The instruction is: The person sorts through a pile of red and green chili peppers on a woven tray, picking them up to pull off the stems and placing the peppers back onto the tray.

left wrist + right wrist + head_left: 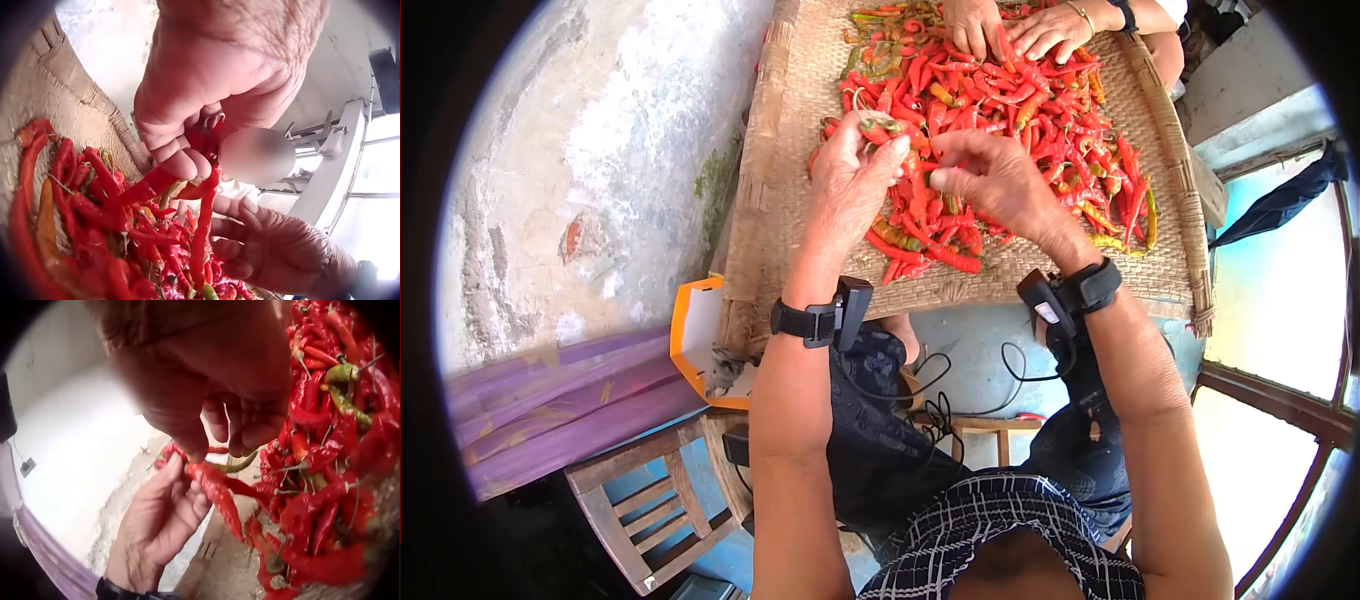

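Note:
Red, orange and green chili peppers (1060, 130) lie heaped on a woven tray (785, 190). My left hand (847, 185) holds several peppers (203, 231) between thumb and curled fingers above the heap's left side. In the right wrist view a wrinkled red pepper (219, 500) hangs from that left hand (156, 525). My right hand (1005, 190) is just to the right, thumb and forefinger bent toward the held peppers; in the right wrist view its fingertips are at the pepper's top end. Whether they pinch it is unclear.
Another person's hands (1055, 28) touch the heap at the tray's far edge. A mottled wall (630, 120) stands on the left, with an orange-edged box (700, 340) beside the tray. Below are a wooden chair (665, 510) and black cables (940, 415); windows (1270, 280) are at right.

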Tool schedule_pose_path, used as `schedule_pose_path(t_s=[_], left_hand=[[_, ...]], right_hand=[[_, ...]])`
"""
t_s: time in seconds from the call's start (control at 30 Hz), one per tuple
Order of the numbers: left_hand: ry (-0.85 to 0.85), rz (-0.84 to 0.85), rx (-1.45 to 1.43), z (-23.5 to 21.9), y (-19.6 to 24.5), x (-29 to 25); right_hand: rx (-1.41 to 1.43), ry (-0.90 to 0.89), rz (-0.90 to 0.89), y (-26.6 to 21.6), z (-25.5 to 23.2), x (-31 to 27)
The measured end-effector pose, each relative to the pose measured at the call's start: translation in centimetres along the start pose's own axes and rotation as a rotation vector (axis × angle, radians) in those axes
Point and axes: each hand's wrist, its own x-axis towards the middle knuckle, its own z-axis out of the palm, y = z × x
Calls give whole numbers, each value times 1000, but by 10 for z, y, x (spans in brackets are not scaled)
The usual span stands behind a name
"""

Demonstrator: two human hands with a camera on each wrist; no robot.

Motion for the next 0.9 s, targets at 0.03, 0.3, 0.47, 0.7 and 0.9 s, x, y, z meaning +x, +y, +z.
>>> schedule_pose_path(t_s=[0.03, 0.3, 0.47, 0.7, 0.9], left_hand=[[-41, -7, 1, 2, -2, -1], [-93, 9, 45, 15, -5, -3], [-32, -82, 44, 5, 0, 0], [79, -72, 202, -19, -2, 2], [3, -131, 123, -8, 4, -1]], right_hand=[[-93, 7, -36, 0, 5, -2], [8, 32, 80, -8, 13, -7], [-219, -80, 109, -12, 2, -6], [-398, -408, 267, -20, -43, -4], [-41, -26, 325, -21, -70, -1]])
